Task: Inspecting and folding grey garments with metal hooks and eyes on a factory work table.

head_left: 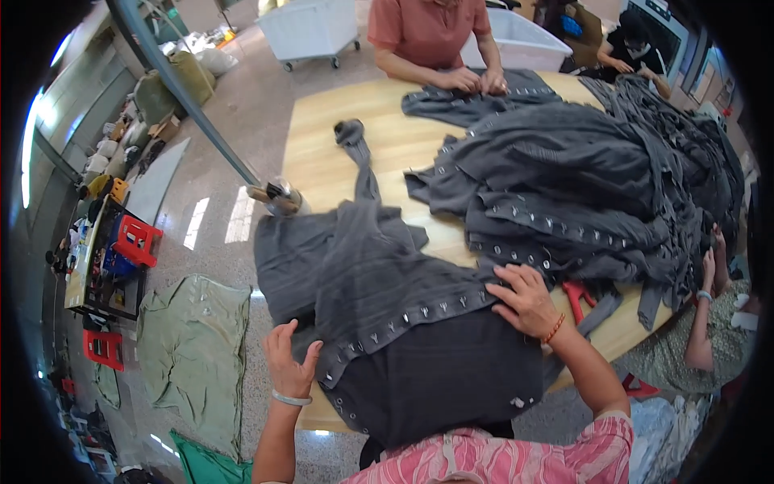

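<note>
Grey garment [363,266] is spread flat on the near-left part of the wooden table [322,137], with one edge hung over the table's left side and a long sleeve run toward the far end. A row of metal clips [403,319] is seen along its near hem, from left-near to right.

Left hand [289,365] is held at the near-left end of that clip row, fingers [282,339] spread and loosely curled, nothing gripped. Whether the fingertips are touching cloth or just off it cannot be told.

Right hand [528,298] is laid palm-down on the right end of the clip row, fingers [504,292] extended and pressed flat on the fabric, nothing clenched.

A darker black cloth [451,379] is lying under the hem, nearest the body; its near edge is cut off by the pink patterned top [500,460].

A large heap of grey garments [580,169] is piled right and far. A red tool [576,294] is half buried beside the right hand; its type is hard to make out.

At the far end another person's hands [472,79] are resting on a garment. At the right edge a third person's forearm [708,298] is partly cut off by the fisheye rim.
</note>
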`<action>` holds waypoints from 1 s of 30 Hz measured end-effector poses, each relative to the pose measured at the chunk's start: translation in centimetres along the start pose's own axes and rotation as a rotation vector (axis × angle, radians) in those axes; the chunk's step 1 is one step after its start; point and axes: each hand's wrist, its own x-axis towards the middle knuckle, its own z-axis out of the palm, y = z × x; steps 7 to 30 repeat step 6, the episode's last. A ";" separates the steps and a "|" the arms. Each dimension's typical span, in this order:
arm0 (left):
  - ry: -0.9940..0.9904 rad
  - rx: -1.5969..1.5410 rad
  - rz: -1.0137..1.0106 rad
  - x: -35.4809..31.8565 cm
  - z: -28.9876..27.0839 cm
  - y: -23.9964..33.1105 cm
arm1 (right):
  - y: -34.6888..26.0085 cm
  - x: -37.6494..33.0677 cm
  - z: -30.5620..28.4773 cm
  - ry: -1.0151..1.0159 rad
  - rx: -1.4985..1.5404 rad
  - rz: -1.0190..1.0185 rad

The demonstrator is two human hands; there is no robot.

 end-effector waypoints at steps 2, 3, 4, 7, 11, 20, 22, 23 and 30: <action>-0.072 0.006 -0.053 -2.4 0.3 -0.7 | 0.0 -0.9 -0.8 0.053 -0.052 0.006; -0.099 0.014 -0.033 -3.1 0.2 -1.3 | -0.1 -1.3 -1.1 0.062 -0.087 0.010; -0.142 -0.058 -0.080 -3.4 0.7 -2.3 | 0.5 -1.7 -0.6 0.067 -0.093 0.010; -0.233 -0.201 -0.211 -3.8 1.1 -4.3 | 1.0 -2.1 -0.2 0.084 -0.157 0.018; -0.233 -0.201 -0.211 -3.8 1.1 -4.3 | 1.0 -2.1 -0.2 0.084 -0.157 0.018; -0.233 -0.201 -0.211 -3.8 1.1 -4.3 | 1.0 -2.1 -0.2 0.084 -0.157 0.018; -0.233 -0.201 -0.211 -3.8 1.1 -4.3 | 1.0 -2.1 -0.2 0.084 -0.157 0.018; -0.233 -0.201 -0.211 -3.8 1.1 -4.3 | 1.0 -2.1 -0.2 0.084 -0.157 0.018; -0.233 -0.201 -0.211 -3.8 1.1 -4.3 | 1.0 -2.1 -0.2 0.084 -0.157 0.018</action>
